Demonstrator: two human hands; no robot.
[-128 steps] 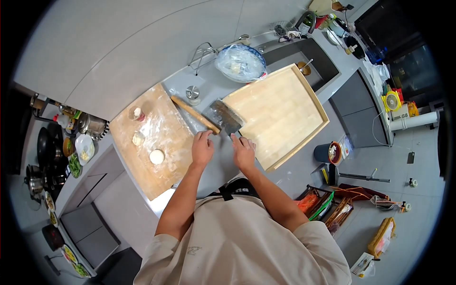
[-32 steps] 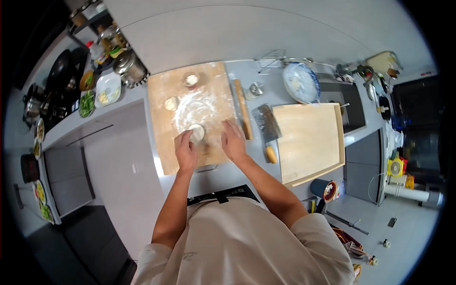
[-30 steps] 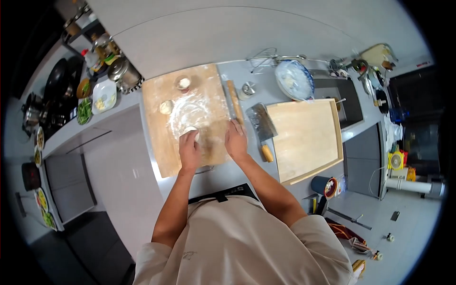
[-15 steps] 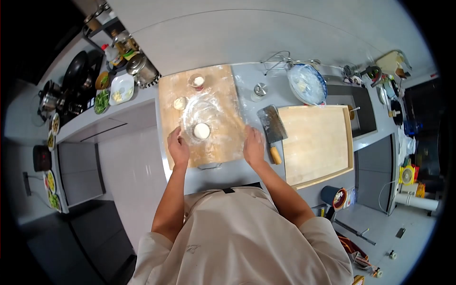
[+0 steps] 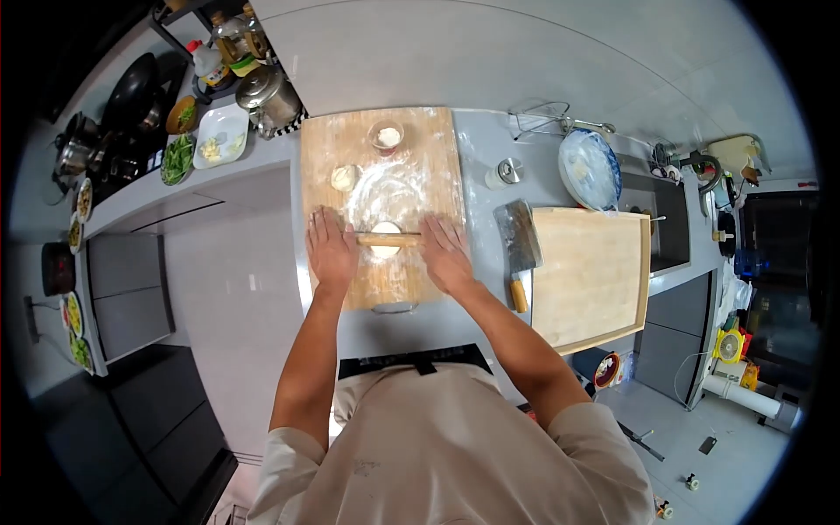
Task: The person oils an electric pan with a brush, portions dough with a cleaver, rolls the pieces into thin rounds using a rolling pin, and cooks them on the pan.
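Hands flat: your left hand (image 5: 331, 251) and right hand (image 5: 445, 255) press open-fingered on the rolling pin (image 5: 388, 239), which lies across the dough disc (image 5: 385, 251) on the floured board (image 5: 437, 157).

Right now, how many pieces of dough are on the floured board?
2. One dough piece lies under the rolling pin, between the hands. Another dough piece sits farther back, left. The glass may hold more.

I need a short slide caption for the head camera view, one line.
Both hands, left hand and right hand, press a rolling pin over a dough piece on a floured board.
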